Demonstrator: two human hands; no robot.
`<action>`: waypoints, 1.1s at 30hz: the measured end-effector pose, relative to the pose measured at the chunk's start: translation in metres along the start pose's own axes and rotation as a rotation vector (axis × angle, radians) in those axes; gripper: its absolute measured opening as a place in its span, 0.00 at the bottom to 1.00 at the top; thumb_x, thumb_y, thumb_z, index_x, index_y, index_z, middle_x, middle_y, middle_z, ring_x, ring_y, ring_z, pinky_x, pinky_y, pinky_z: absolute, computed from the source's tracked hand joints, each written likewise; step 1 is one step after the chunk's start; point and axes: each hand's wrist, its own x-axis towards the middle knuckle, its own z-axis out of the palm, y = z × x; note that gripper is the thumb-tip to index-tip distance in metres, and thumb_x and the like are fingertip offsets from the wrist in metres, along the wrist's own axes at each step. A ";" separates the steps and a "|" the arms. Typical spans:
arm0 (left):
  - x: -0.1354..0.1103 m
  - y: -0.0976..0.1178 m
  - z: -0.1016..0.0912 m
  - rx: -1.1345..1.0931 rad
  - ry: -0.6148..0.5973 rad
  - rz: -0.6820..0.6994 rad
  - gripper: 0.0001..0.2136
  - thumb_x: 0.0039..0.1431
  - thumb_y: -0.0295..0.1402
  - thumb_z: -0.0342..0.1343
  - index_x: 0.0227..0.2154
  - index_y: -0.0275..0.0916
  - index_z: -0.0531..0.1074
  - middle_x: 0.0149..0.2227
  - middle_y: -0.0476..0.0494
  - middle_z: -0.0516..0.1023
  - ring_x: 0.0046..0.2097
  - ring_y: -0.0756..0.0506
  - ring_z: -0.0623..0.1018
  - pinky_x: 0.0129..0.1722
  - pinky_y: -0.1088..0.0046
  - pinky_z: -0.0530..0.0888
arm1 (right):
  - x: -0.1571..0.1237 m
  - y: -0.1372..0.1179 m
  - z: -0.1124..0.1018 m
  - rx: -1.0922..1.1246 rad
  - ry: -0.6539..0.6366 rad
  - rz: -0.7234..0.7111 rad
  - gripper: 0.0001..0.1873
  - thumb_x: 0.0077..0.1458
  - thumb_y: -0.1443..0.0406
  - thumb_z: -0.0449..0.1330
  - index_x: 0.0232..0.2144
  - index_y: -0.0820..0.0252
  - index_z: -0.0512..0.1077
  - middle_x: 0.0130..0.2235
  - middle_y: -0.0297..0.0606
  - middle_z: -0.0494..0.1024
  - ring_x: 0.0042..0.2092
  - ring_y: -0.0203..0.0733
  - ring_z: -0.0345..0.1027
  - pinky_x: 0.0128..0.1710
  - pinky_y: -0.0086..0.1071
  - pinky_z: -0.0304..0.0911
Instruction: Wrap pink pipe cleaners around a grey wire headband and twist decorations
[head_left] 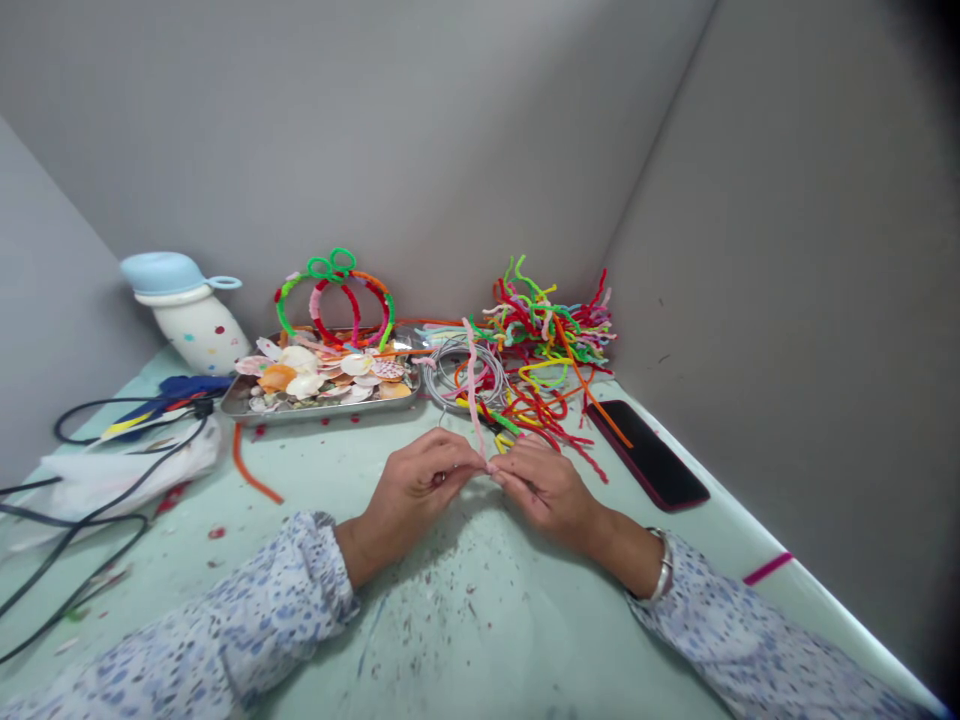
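Note:
My left hand [420,485] and my right hand [544,485] meet at the middle of the pale green table [450,620]. Both pinch the lower end of a pink pipe cleaner [474,385] that rises away from my fingers toward the back. Just behind it lies a coil of grey wire [457,375]. A heap of coloured pipe cleaners [551,345] sits at the back right, touching the wire coil.
A metal tray of seashells [322,385] stands at the back left, with pipe-cleaner rings [337,295] leaning behind it. A white jar with a blue lid [187,315], black cables [90,480], a loose orange pipe cleaner [251,465] and a phone [649,455] also lie about. Grey walls enclose the table.

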 end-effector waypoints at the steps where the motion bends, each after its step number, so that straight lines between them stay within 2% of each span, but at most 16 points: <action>1: 0.000 0.000 0.000 -0.001 0.003 0.004 0.06 0.58 0.24 0.58 0.36 0.38 0.78 0.35 0.44 0.77 0.36 0.50 0.76 0.32 0.77 0.73 | 0.000 0.000 0.000 0.003 -0.003 0.004 0.08 0.62 0.67 0.54 0.37 0.60 0.74 0.30 0.38 0.78 0.31 0.38 0.66 0.36 0.36 0.61; 12: -0.001 -0.003 -0.001 0.046 0.039 0.045 0.07 0.57 0.26 0.60 0.37 0.39 0.80 0.35 0.44 0.80 0.36 0.50 0.79 0.34 0.76 0.76 | 0.002 -0.001 -0.001 0.008 -0.008 0.007 0.08 0.63 0.67 0.54 0.37 0.60 0.74 0.29 0.37 0.78 0.30 0.38 0.66 0.35 0.35 0.60; 22: -0.001 0.000 -0.001 0.138 0.023 0.083 0.07 0.59 0.26 0.58 0.37 0.39 0.79 0.35 0.44 0.79 0.35 0.51 0.79 0.34 0.77 0.76 | 0.002 -0.002 -0.002 -0.025 -0.025 -0.010 0.10 0.63 0.67 0.53 0.35 0.61 0.74 0.29 0.38 0.78 0.30 0.38 0.66 0.36 0.35 0.60; 33: 0.001 0.002 -0.001 0.130 -0.030 0.029 0.07 0.60 0.25 0.57 0.37 0.39 0.78 0.34 0.45 0.77 0.35 0.51 0.78 0.35 0.77 0.76 | -0.001 0.002 -0.003 -0.101 -0.073 -0.043 0.10 0.63 0.67 0.53 0.37 0.62 0.74 0.29 0.38 0.76 0.30 0.39 0.62 0.35 0.35 0.57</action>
